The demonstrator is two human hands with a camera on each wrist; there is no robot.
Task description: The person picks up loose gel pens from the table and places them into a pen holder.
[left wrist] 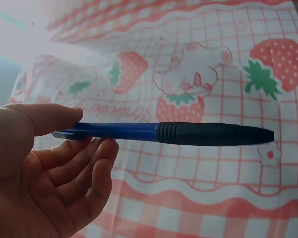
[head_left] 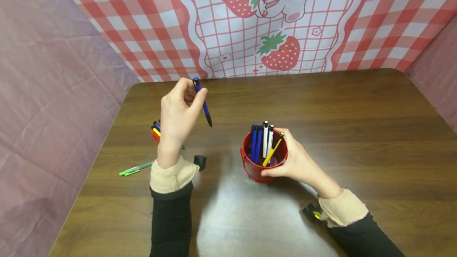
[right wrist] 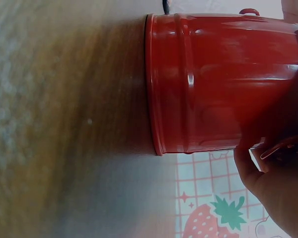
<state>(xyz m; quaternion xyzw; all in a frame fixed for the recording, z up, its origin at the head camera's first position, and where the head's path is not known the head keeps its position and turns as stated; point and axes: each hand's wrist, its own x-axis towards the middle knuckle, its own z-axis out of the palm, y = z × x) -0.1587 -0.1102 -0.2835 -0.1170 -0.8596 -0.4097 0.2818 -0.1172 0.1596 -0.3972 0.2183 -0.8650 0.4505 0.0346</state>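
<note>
A blue pen (left wrist: 134,132) with a black grip is pinched between the thumb and fingers of my left hand (head_left: 180,110), raised above the table's left half. In the head view its black tip points down and to the right. My right hand (head_left: 300,162) grips the red metal bucket (right wrist: 223,84) from its right side, thumb at the front. Inside the bucket stand two blue pens (head_left: 256,144), white pens (head_left: 265,140) and a yellow pen (head_left: 273,150) that leans right. The bucket's base rests on the table in the right wrist view.
A green pen (head_left: 135,168) lies at the table's left. Behind my left wrist, several pens (head_left: 155,131) in red, yellow and blue are partly hidden. The brown wooden table (head_left: 339,106) ends at a checked strawberry cloth (head_left: 242,27) at the back.
</note>
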